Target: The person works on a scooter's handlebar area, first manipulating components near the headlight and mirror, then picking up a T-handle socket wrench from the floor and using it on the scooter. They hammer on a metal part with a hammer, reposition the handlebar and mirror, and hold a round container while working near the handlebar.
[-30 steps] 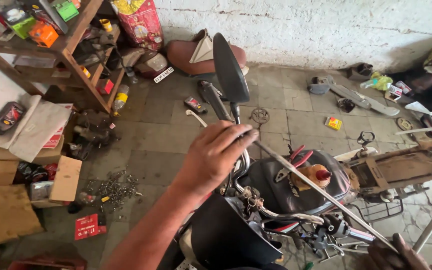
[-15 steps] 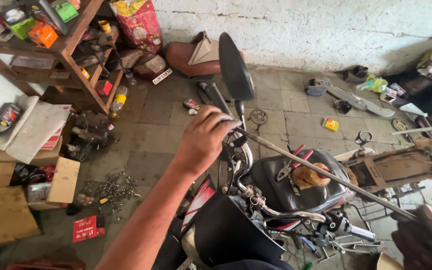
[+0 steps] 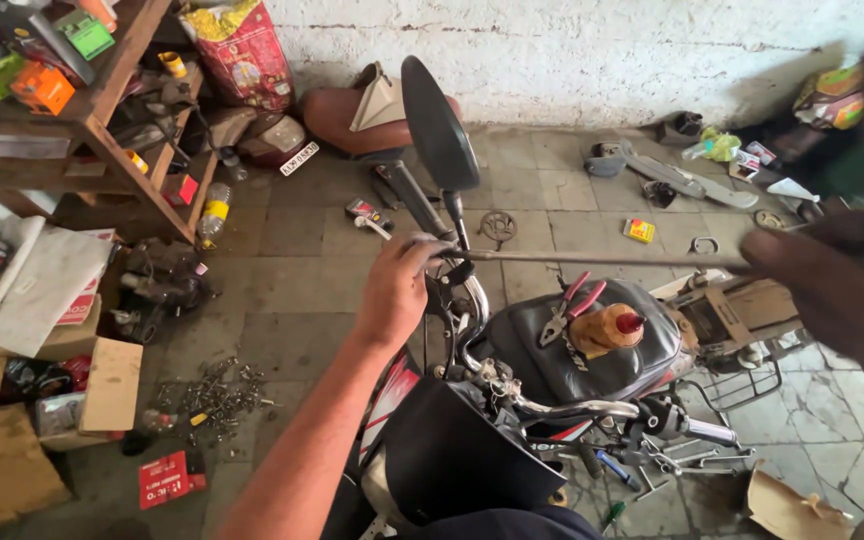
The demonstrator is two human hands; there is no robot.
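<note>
A tiled floor (image 3: 312, 300), grey and stained, is running back to a whitewashed wall (image 3: 592, 50). A wooden shelf (image 3: 102, 110) is standing at the left, crowded with boxes and cans, and cardboard boxes (image 3: 12, 440) are sitting below it. A motorbike (image 3: 552, 370) is filling the lower middle, its black tank carrying red-handled pliers (image 3: 570, 308) and a tan bottle (image 3: 607, 328) with a red cap. A brown seat (image 3: 337, 115) is lying against the wall, beside a red and yellow sack (image 3: 237, 50).

The left hand (image 3: 397, 290) is closing around the left handlebar at the base of the mirror (image 3: 439, 125), fingers wrapped on the bar. The right hand (image 3: 842, 290), blurred and dark at the right edge, is gripping one end of a long thin rod (image 3: 602, 258); the rod is lying level across the bike, its other end reaching the left hand. How tightly the right fingers are curled I cannot tell.

Loose bolts (image 3: 217, 395) are scattering over the tiles near the boxes, and spanners (image 3: 672, 460) are lying by the right handlebar. A small yellow box (image 3: 639, 231) is resting on the floor beyond the rod.
</note>
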